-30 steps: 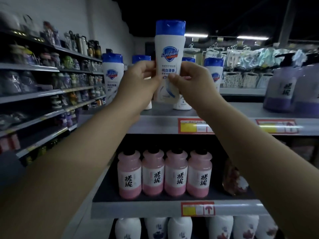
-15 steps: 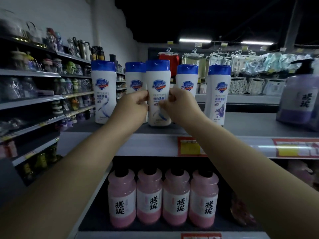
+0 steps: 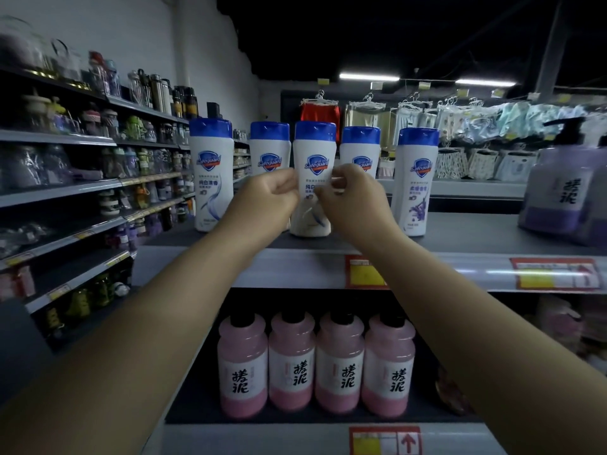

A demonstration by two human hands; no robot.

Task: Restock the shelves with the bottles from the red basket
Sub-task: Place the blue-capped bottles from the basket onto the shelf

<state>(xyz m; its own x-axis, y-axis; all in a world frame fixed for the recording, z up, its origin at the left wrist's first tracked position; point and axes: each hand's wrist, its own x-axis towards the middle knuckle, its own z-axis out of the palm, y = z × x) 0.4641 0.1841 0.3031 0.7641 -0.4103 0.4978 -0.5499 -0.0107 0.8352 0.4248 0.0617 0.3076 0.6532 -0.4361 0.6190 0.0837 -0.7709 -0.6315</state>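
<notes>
A white Safeguard bottle [image 3: 314, 152] with a blue cap stands upright on the top shelf [image 3: 460, 231], in a row between other white blue-capped bottles [image 3: 210, 172] [image 3: 415, 178]. My left hand [image 3: 266, 200] holds its left side with curled fingers. My right hand [image 3: 354, 198] pinches its right side, thumb across the label. The hands hide the bottle's middle. The red basket is out of view.
Pink bottles [image 3: 315, 362] fill the shelf below. A purple pump bottle [image 3: 558, 188] stands at the top shelf's right end. Shelves of flasks and cups [image 3: 82, 185] line the left aisle. Hanging clothes [image 3: 460, 119] are behind the shelf.
Both hands brought the bottle down from above the row and set it on the top shelf among the others. They stay on its sides.
</notes>
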